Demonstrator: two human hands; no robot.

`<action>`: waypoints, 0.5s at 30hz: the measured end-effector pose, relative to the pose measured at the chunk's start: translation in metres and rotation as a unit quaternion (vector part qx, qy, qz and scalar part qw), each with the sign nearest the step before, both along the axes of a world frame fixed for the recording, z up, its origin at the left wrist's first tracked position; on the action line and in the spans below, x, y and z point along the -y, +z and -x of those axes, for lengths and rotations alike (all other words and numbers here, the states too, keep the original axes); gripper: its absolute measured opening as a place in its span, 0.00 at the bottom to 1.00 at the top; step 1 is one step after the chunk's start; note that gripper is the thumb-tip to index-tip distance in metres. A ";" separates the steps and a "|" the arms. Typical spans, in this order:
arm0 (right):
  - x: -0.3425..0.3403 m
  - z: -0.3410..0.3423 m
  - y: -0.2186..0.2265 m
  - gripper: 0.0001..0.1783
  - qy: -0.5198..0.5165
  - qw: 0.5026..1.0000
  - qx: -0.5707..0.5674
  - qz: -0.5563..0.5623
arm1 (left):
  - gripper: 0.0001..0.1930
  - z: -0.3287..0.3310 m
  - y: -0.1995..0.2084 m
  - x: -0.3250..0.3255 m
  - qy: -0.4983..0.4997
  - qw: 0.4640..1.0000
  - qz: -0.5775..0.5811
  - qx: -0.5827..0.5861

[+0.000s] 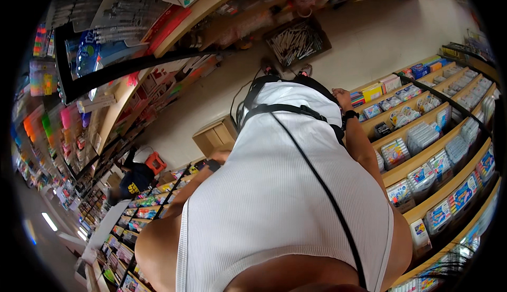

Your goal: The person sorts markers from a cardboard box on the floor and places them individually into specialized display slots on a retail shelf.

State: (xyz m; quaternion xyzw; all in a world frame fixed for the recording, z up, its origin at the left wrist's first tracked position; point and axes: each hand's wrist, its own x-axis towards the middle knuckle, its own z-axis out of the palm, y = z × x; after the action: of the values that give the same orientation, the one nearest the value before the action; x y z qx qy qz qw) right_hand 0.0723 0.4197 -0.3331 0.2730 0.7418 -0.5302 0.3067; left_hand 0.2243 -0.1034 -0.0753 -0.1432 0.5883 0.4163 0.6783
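Observation:
My right hand hangs beside my hip at the end of the right-hand shelves, its fingers curled in. Whether anything is inside them is hidden. A black watch sits on that wrist. On the other side, my left hand is beside an open cardboard box, partly covered by my white ribbed top. Its fingers do not show clearly, and I cannot tell whether it touches the box. Closest to my right hand on the shelf are yellow packs and small boxed goods.
Tiered wooden shelves with packs of markers and clear cases curve along my right. At my left, a display carries hanging pens. A box of pens stands on the floor ahead. Another person is at the far left.

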 end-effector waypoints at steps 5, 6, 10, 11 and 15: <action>0.006 0.006 0.006 0.15 -0.035 0.999 0.016 0.003 | 0.29 -0.018 -0.024 0.002 0.000 1.000 0.030 -0.005; 0.009 0.010 0.017 0.15 -0.023 0.999 0.037 -0.008 | 0.29 -0.021 -0.028 0.002 0.002 0.999 0.034 -0.004; 0.013 0.009 0.035 0.15 -0.042 0.997 0.064 -0.015 | 0.29 -0.025 -0.043 0.006 -0.007 0.999 0.046 -0.005; 0.010 0.006 0.032 0.15 -0.048 0.997 0.062 -0.005 | 0.30 -0.025 -0.048 0.008 -0.011 0.999 0.047 -0.004; -0.002 -0.005 0.012 0.15 -0.027 0.999 0.041 -0.004 | 0.30 -0.031 -0.075 0.018 -0.022 0.999 0.045 -0.012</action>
State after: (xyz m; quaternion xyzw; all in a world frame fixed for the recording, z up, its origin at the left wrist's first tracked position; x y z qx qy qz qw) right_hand 0.0776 0.4213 -0.3215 0.3156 0.7233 -0.5236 0.3210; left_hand 0.2550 -0.1214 -0.1505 -0.1557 0.6175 0.3759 0.6732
